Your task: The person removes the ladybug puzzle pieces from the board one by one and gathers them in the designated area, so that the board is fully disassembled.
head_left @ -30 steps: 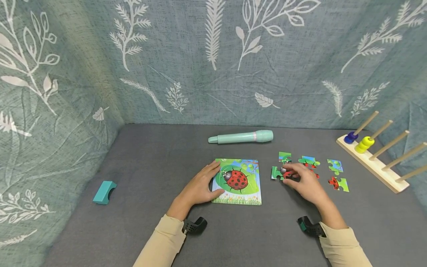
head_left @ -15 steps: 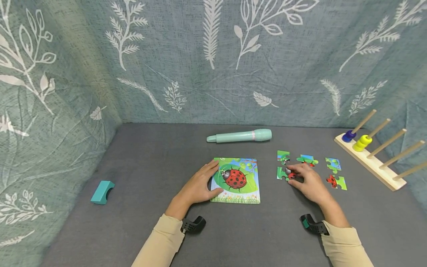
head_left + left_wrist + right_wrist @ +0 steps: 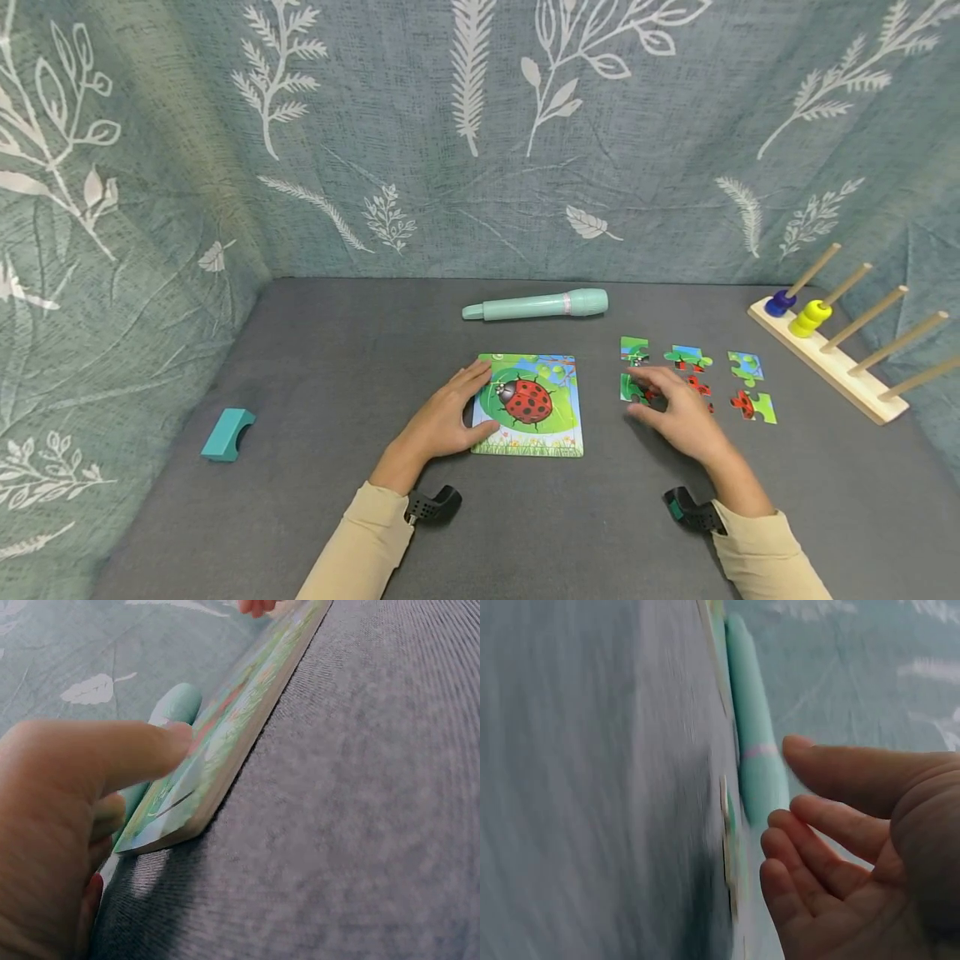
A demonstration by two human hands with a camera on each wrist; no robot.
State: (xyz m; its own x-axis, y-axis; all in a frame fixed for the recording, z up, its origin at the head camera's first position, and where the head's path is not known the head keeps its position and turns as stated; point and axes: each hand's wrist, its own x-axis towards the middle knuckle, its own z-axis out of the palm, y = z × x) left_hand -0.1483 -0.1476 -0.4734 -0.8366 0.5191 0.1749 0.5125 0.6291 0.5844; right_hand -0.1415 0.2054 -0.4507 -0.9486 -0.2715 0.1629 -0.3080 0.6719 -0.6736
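Observation:
My left hand (image 3: 444, 418) rests against the left edge of a square ladybug picture puzzle board (image 3: 564, 408), its thumb and fingers spread along that edge. The left wrist view shows the thumb (image 3: 142, 754) lying on the board's surface. To the right, my right hand (image 3: 681, 412) hovers over a green jigsaw piece (image 3: 628, 387) that it partly hides. In the right wrist view, nothing sits between its thumb and fingers. Around it lie a green-and-blue piece (image 3: 633, 347), a blue-and-red piece (image 3: 688, 357), a blue piece (image 3: 746, 367), a red-and-green piece (image 3: 765, 407) and a partly covered red piece (image 3: 699, 385).
Behind the board lies a mint-green toy microphone (image 3: 534, 306). A wooden peg stand (image 3: 840, 367) with blue and yellow rings stands at the right. At the left is a teal arch block (image 3: 228, 434). A patterned curtain (image 3: 420, 167) borders the back of the table.
My right hand slid the green piece a little to the right, then let go of it and spread its fingers above it, shifting slightly left. The left hand stays on the board.

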